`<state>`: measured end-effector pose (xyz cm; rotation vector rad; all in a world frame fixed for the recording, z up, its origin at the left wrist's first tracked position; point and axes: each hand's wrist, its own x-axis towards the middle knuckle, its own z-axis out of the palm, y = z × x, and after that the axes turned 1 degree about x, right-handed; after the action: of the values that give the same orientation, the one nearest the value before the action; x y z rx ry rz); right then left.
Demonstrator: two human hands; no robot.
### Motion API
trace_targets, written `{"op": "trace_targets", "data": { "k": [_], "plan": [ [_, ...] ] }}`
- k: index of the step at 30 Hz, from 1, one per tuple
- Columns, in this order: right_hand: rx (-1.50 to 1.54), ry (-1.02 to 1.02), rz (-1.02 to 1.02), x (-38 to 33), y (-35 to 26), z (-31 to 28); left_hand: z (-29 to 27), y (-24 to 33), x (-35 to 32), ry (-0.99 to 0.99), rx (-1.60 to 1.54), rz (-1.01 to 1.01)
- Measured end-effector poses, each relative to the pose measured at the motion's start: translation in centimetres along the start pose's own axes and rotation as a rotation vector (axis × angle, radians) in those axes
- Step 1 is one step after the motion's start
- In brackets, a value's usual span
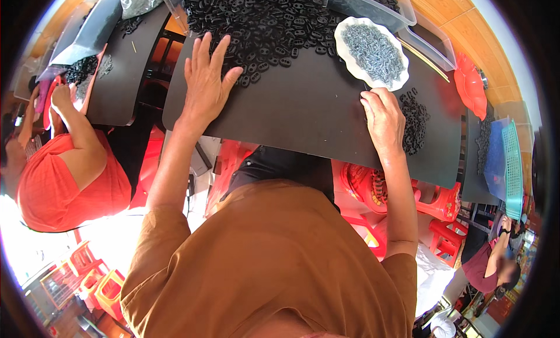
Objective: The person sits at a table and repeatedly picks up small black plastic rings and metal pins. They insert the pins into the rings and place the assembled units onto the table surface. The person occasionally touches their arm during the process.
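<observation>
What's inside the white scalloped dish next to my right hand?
The white scalloped dish holds a heap of small grey metal pieces that covers its bottom. The right hand rests just below it; anything under the heap is hidden.

Surface: a black work board (315, 113) across the middle of the frame.
Top centre: a heap of small black oval parts (262, 17) lies on it.
Upper right: a white scalloped dish (356, 61) of grey metal pieces.
Right edge: a smaller black pile (415, 122).
Upper left: a second black board (125, 69) bearing small dark piles.
</observation>
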<state>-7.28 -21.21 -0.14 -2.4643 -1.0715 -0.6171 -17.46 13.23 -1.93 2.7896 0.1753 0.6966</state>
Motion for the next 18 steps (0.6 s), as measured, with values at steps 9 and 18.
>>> {"op": "trace_targets", "data": {
  "k": [9, 18],
  "plan": [
    [-0.066, -0.015, -0.024, -0.7, 1.1, -0.3, 1.2, 3.2, 0.1, -0.104, -0.048, 0.081],
    [-0.082, -0.047, -0.017, -0.9, 1.5, -0.9, 2.7, 6.2, 1.0, -0.133, -0.096, 0.158]
  ]
}}
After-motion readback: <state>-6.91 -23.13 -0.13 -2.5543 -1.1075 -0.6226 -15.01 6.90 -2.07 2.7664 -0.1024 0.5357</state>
